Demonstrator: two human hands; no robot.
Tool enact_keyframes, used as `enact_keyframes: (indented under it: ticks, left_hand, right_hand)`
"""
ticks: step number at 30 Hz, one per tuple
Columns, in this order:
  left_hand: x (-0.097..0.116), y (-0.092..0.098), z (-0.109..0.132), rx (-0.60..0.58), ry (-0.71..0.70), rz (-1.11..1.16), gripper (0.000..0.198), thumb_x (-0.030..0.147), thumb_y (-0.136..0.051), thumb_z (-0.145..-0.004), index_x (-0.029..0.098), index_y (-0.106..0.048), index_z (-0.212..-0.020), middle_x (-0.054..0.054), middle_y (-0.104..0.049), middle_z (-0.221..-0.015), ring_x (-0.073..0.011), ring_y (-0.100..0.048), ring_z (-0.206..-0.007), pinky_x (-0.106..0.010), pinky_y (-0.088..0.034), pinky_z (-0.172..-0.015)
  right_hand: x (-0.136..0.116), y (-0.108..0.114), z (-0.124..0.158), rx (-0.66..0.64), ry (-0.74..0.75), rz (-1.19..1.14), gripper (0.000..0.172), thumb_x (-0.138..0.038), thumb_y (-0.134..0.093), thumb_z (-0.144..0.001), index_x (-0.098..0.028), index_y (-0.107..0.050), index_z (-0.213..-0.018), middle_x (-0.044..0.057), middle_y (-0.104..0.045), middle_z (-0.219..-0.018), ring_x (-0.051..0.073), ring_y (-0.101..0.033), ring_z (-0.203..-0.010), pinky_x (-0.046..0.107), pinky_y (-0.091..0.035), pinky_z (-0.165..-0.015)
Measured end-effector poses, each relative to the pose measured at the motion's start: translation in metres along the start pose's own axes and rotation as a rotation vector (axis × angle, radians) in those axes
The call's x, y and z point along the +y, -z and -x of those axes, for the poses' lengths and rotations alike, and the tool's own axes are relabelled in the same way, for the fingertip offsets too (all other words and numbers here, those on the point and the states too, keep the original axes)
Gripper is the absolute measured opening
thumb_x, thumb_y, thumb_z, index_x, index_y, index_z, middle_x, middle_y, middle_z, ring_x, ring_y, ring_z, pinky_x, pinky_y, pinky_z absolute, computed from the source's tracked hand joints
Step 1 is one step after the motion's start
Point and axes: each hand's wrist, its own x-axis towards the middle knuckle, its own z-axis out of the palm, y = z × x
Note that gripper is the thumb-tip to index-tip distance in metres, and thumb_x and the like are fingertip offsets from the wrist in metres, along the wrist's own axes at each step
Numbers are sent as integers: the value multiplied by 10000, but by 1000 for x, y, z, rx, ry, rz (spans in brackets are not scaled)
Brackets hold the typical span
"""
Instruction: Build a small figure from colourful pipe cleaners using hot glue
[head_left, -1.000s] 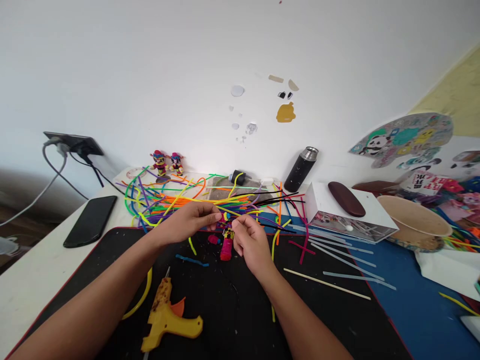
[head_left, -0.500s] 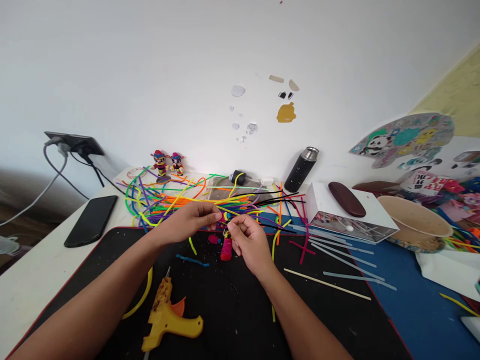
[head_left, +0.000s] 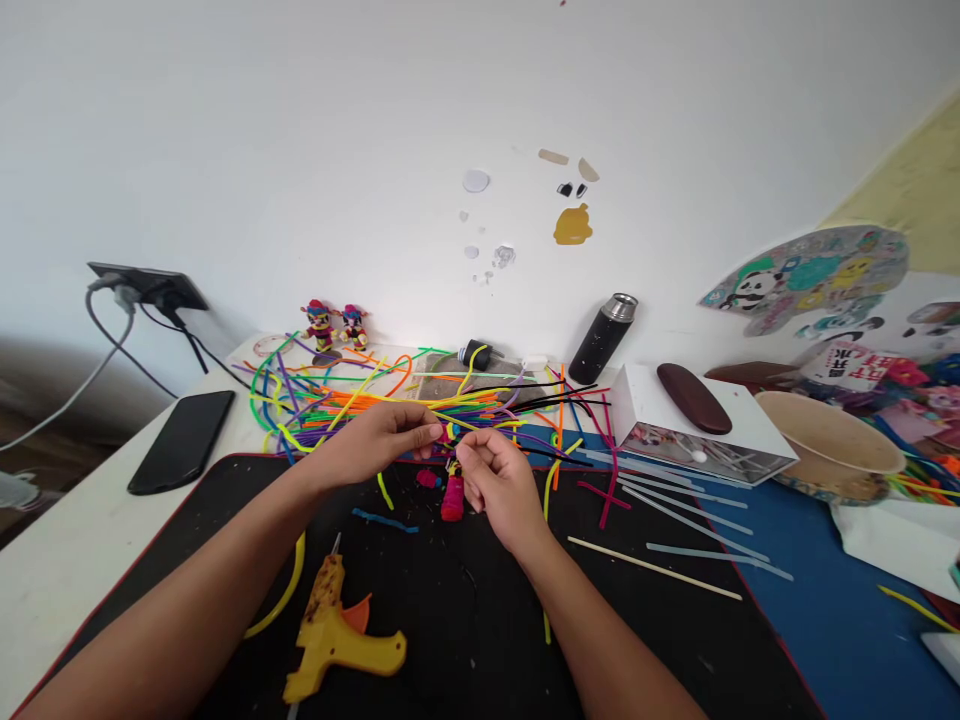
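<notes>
My left hand (head_left: 397,432) pinches a small pink, yellow and blue piece (head_left: 453,432), seemingly of fuzzy craft stem, between thumb and fingertips. Close beside it, my right hand (head_left: 499,485) is closed with thumb against curled fingers; what it grips, if anything, is too small to make out. Just under the fingertips a pink figure body (head_left: 453,498) stands on the black mat (head_left: 480,610), partly covered by the right fingers. To its left lies a small pink and blue piece (head_left: 428,479). A short blue craft stem (head_left: 385,520) lies nearer to me.
A yellow hot glue gun (head_left: 337,640) lies front left. Behind the hands spreads a pile of coloured craft stems (head_left: 352,410). Two small figures (head_left: 319,326) stand at the wall. Glue sticks (head_left: 705,510), a wooden stick (head_left: 652,568), a black flask (head_left: 603,338) and a white box (head_left: 637,400) are rightward; a phone (head_left: 182,442) lies left.
Almost nothing differs. Both hands keep their place and their pinch, with at most a tiny shift of the right fingertips.
</notes>
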Motion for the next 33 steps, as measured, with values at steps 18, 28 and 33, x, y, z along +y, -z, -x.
enact_keyframes:
  ticks: [18, 28, 33]
  left_hand:
    - [2, -2, 0, 0, 10, -11, 517, 685, -628, -919, 188, -659, -778, -7, -638, -728, -178, -589, -700, -287, -506, -702]
    - [2, -1, 0, 28, 14, -4, 526, 697, -637, -907, 185, -679, -794, -4, -644, -731, -175, -588, -701, -275, -479, -686]
    - [3, -2, 0, 5, 11, -4, 508, 673, -629, -925, 186, -659, -784, -1, -636, -727, -176, -589, -705, -278, -492, -698]
  right_hand:
    - [-2, 1, 2, 38, 11, 10, 505, -649, -714, -912, -220, -526, -722, -113, -377, -475, 65, -345, -365, 210, -272, -387]
    - [-2, 0, 0, 22, -6, -26, 412, -566, -769, -885, -224, -578, -1012, -113, -508, -571, 65, -411, -372, 186, -249, -378]
    - [-3, 0, 0, 27, -16, -32, 446, -578, -751, -894, -210, -595, -1092, -104, -530, -586, 64, -410, -377, 183, -243, -377]
